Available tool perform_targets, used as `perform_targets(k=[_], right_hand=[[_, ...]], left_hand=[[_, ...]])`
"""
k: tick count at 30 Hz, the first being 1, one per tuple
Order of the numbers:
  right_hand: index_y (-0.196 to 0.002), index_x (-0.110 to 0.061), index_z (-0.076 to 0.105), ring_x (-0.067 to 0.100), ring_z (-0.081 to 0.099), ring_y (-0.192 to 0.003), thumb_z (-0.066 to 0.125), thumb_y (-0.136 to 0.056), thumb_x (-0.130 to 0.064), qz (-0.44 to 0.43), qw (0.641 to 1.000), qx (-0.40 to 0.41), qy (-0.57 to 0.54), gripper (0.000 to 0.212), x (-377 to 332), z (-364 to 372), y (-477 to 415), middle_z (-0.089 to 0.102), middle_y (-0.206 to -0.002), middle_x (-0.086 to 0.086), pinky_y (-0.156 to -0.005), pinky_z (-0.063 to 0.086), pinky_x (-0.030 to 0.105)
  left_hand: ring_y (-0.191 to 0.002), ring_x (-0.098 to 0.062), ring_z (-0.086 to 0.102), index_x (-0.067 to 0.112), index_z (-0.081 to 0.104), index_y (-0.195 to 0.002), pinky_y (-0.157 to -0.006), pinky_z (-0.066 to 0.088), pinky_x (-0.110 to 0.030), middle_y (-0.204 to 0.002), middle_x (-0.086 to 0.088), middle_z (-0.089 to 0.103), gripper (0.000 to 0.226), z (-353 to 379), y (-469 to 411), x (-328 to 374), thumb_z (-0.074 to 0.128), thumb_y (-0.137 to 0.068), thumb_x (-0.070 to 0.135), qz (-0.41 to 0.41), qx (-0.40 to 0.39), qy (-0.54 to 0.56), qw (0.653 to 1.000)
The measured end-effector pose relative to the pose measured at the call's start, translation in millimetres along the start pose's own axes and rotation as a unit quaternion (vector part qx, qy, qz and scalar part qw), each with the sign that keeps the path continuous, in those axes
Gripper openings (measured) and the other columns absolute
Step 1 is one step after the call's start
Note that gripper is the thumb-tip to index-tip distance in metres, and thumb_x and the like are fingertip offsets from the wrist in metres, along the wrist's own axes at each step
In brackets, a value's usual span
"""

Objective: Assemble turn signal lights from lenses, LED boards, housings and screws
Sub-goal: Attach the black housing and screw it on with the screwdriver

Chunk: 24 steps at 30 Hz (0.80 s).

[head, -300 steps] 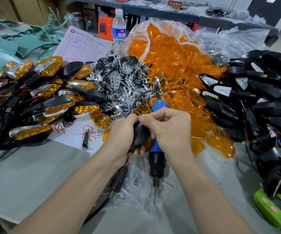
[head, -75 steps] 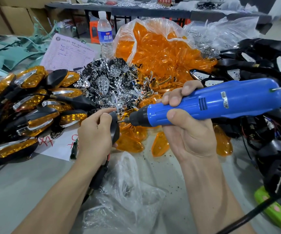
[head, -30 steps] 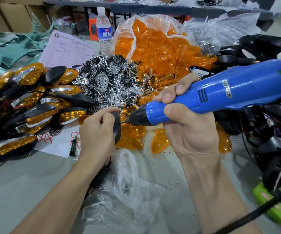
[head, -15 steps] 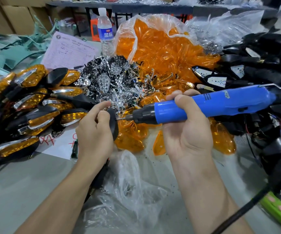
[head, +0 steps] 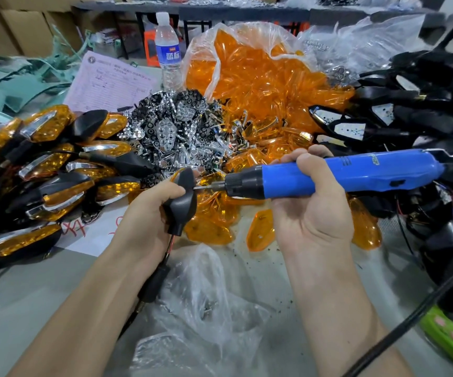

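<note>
Housing point(head: 182, 204), black and teardrop-shaped, gripped by left hand point(head: 149, 213); right hand point(head: 312, 216) grips blue screwdriver point(head: 361, 174).

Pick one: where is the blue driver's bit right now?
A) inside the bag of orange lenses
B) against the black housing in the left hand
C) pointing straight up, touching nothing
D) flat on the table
B: the right hand holds the blue electric screwdriver roughly level, and its bit meets the black housing that the left hand grips above the table.
</note>
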State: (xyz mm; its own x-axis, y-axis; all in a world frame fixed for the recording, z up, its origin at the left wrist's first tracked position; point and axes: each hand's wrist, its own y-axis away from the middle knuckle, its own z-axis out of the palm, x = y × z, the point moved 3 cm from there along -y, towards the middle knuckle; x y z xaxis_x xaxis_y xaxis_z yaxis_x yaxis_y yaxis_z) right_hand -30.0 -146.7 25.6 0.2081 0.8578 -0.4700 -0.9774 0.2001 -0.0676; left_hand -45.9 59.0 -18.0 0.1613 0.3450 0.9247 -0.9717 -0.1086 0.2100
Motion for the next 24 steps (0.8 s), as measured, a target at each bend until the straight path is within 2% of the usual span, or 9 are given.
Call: perform_targets(k=[4, 6, 8, 11, 12, 14, 17, 20, 24], right_hand=[[-0.095, -0.012, 0.056, 0.020, 0.062, -0.073, 0.055, -0.088, 0.013, -0.011, 1.000, 0.001, -0.008, 0.026, -2, -2, -1, 0.062, -0.078, 0.006, -0.083, 0.058, 0.038], [-0.095, -0.012, 0.056, 0.020, 0.062, -0.073, 0.055, -0.088, 0.014, -0.014, 1.000, 0.001, -0.003, 0.027, -3, -3, -2, 0.063, -0.078, 0.006, -0.081, 0.058, 0.038], [-0.096, -0.012, 0.055, 0.020, 0.063, -0.073, 0.055, -0.088, 0.015, -0.016, 1.000, -0.001, 0.004, 0.028, -3, -3, -3, 0.063, -0.078, 0.006, -0.080, 0.059, 0.037], [-0.097, -0.012, 0.055, 0.020, 0.062, -0.072, 0.054, -0.087, 0.016, -0.017, 1.000, -0.006, 0.004, 0.029, -2, -4, -3, 0.062, -0.079, 0.007, -0.078, 0.060, 0.036], [-0.097, -0.012, 0.055, 0.021, 0.062, -0.073, 0.055, -0.087, 0.016, -0.017, 1.000, -0.008, 0.004, 0.029, -2, -4, -3, 0.062, -0.080, 0.007, -0.078, 0.060, 0.037], [-0.098, -0.012, 0.055, 0.021, 0.063, -0.072, 0.056, -0.086, 0.015, -0.018, 1.000, -0.012, 0.004, 0.030, -2, -5, -3, 0.061, -0.080, 0.007, -0.078, 0.059, 0.038], [-0.098, -0.012, 0.056, 0.021, 0.063, -0.072, 0.057, -0.084, 0.014, -0.018, 1.000, -0.017, -0.002, 0.029, -3, -5, -3, 0.061, -0.079, 0.007, -0.080, 0.058, 0.038], [-0.096, -0.012, 0.057, 0.020, 0.063, -0.072, 0.055, -0.087, 0.014, -0.016, 1.000, -0.008, -0.006, 0.028, -4, -7, -4, 0.061, -0.079, 0.006, -0.082, 0.059, 0.038], [-0.095, -0.012, 0.057, 0.020, 0.064, -0.072, 0.055, -0.088, 0.013, -0.013, 1.000, -0.003, -0.010, 0.027, -5, -8, -4, 0.062, -0.079, 0.006, -0.081, 0.059, 0.038]], left_hand=[[-0.071, -0.011, 0.066, 0.032, 0.080, -0.106, -0.057, 0.053, -0.019, -0.093, -0.004, 0.068, 0.041, 2, 2, 0, 0.077, -0.065, 0.034, 0.049, -0.056, -0.117, 0.990], [-0.083, -0.011, 0.072, 0.032, 0.074, -0.111, -0.065, 0.056, -0.020, -0.099, -0.002, 0.075, 0.053, 2, 3, -2, 0.083, -0.059, 0.039, 0.083, -0.044, -0.150, 0.984], [-0.102, -0.021, 0.076, 0.023, 0.065, -0.122, -0.084, 0.062, -0.034, -0.108, -0.004, 0.079, 0.069, 0, 2, -4, 0.086, -0.058, 0.038, 0.091, -0.014, -0.148, 0.985], [-0.103, -0.030, 0.076, 0.020, 0.069, -0.112, -0.097, 0.058, -0.056, -0.105, -0.009, 0.079, 0.063, -2, 4, 0, 0.088, -0.056, 0.043, 0.096, 0.040, -0.196, 0.975], [-0.098, -0.028, 0.076, 0.023, 0.071, -0.107, -0.094, 0.060, -0.054, -0.101, -0.006, 0.079, 0.058, -2, 4, 2, 0.087, -0.056, 0.043, 0.100, 0.056, -0.217, 0.970], [-0.076, -0.012, 0.074, 0.031, 0.076, -0.098, -0.072, 0.062, -0.035, -0.089, 0.004, 0.079, 0.044, -2, 7, 7, 0.087, -0.055, 0.035, 0.133, 0.089, -0.259, 0.953], [-0.058, 0.005, 0.063, 0.057, 0.077, -0.083, -0.057, 0.050, -0.011, -0.076, 0.020, 0.077, 0.046, -1, 13, 19, 0.085, -0.054, 0.023, 0.209, 0.115, -0.276, 0.931], [-0.055, 0.010, 0.058, 0.070, 0.069, -0.077, -0.055, 0.043, -0.003, -0.068, 0.029, 0.070, 0.049, -1, 18, 25, 0.084, -0.057, 0.029, 0.247, 0.149, -0.319, 0.903], [-0.055, 0.005, 0.058, 0.066, 0.072, -0.080, -0.057, 0.049, -0.011, -0.066, 0.022, 0.071, 0.036, -2, 20, 22, 0.083, -0.062, 0.036, 0.247, 0.154, -0.316, 0.903]])
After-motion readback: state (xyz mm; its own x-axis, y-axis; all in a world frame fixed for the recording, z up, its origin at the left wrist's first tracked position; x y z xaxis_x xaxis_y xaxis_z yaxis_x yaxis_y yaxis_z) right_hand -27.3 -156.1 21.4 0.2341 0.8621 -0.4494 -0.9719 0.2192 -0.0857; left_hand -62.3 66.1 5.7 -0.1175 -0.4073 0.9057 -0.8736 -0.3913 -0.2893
